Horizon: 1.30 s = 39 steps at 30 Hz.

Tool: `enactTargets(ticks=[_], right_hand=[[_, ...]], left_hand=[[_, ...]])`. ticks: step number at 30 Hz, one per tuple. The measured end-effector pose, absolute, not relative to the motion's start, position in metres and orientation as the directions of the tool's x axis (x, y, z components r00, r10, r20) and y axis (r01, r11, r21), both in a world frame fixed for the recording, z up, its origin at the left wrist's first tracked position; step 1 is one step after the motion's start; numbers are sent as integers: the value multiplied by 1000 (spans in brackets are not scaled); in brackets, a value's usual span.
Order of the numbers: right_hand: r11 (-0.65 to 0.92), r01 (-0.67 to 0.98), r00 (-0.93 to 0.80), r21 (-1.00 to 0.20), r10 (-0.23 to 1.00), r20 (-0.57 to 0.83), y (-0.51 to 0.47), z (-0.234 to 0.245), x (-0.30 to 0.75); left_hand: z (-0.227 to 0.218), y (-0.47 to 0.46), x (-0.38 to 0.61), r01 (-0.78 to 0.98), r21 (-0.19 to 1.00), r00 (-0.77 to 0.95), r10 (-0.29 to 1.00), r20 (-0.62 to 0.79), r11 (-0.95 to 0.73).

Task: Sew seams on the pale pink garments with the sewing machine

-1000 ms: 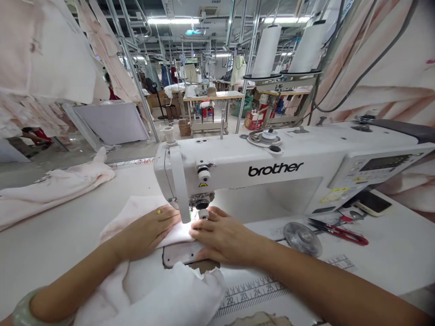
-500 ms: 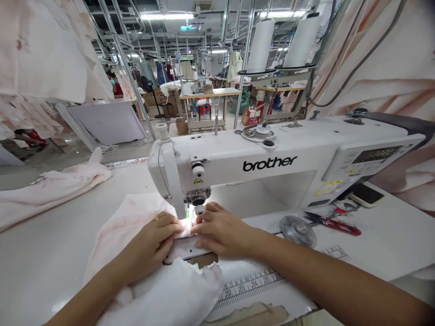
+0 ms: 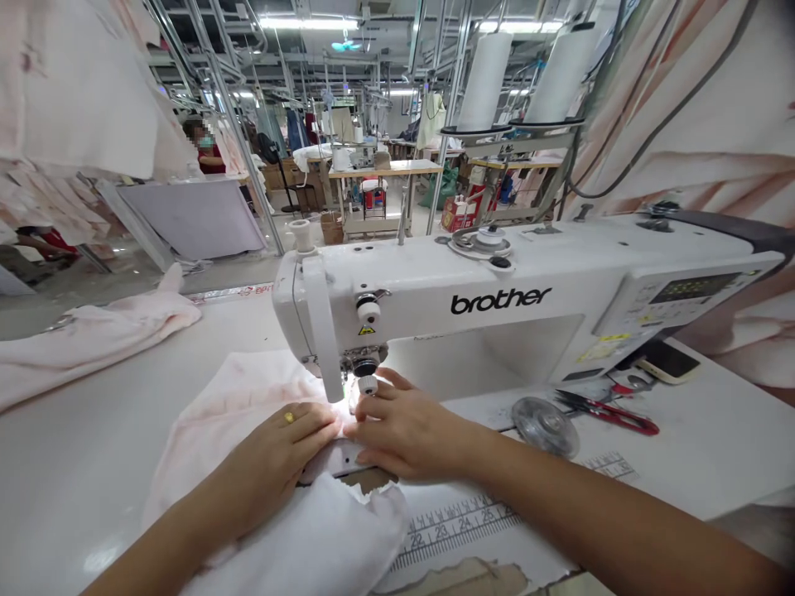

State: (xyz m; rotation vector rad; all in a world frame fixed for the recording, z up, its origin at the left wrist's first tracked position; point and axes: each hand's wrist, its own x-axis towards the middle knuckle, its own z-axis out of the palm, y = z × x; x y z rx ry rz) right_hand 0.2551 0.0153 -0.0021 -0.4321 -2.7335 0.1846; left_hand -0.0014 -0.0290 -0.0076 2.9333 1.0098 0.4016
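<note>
Likely seam-feeding: left hand (image 3: 286, 441) near-flat on pale-pink fabric (image 3: 214, 418), right hand (image 3: 407, 432) half-curled at Brother sewing machine (image 3: 416, 294), pinch on either: can't tell; next needs even guiding

The sewing machine (image 3: 416, 285) stands on the tabletop (image 3: 93, 463), before two thread cones (image 3: 486, 83). Fabric (image 3: 239, 393) lies under the left hand (image 3: 282, 447). Thread snips (image 3: 621, 415) lie right of the right hand (image 3: 407, 430), a smartphone (image 3: 669, 362) behind them, a measuring scale (image 3: 460, 527) in front.
</note>
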Motion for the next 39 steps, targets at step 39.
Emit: enactTargets(ticks=[39], right_hand=[[740, 62, -932, -669, 283, 226, -12, 0, 243]], left_hand=[[-14, 1, -8, 749, 140, 614, 758, 217, -647]])
